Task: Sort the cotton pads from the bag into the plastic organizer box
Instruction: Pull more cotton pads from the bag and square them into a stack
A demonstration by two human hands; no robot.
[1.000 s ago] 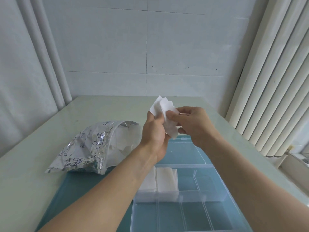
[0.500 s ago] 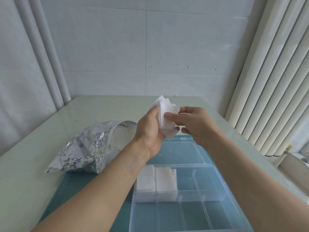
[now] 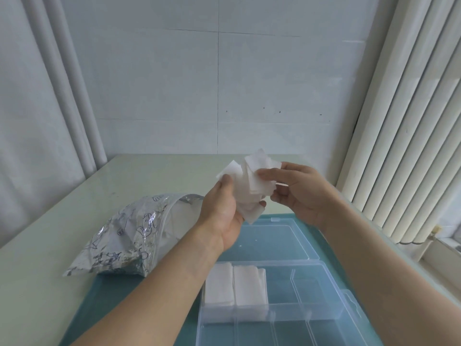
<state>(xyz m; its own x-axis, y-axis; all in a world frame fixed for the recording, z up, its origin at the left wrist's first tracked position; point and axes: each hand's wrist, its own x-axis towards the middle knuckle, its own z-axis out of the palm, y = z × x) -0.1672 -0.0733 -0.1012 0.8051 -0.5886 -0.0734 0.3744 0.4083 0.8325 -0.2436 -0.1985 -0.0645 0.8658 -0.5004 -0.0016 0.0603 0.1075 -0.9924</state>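
Above an open clear organizer box [image 3: 306, 320] on the counter [image 3: 50, 233], both hands, left hand [image 3: 222, 211] and right hand [image 3: 301, 193], grip a fanned bunch of white cotton pads [image 3: 249, 186] with curled fingers [image 3: 268, 174].

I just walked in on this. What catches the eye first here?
Both hands, left hand and right hand, hold a messy bunch of cotton pads up mid-frame. Below them, the clear organizer box already has pads stacked in its back-left compartment; a shiny bag lies left.
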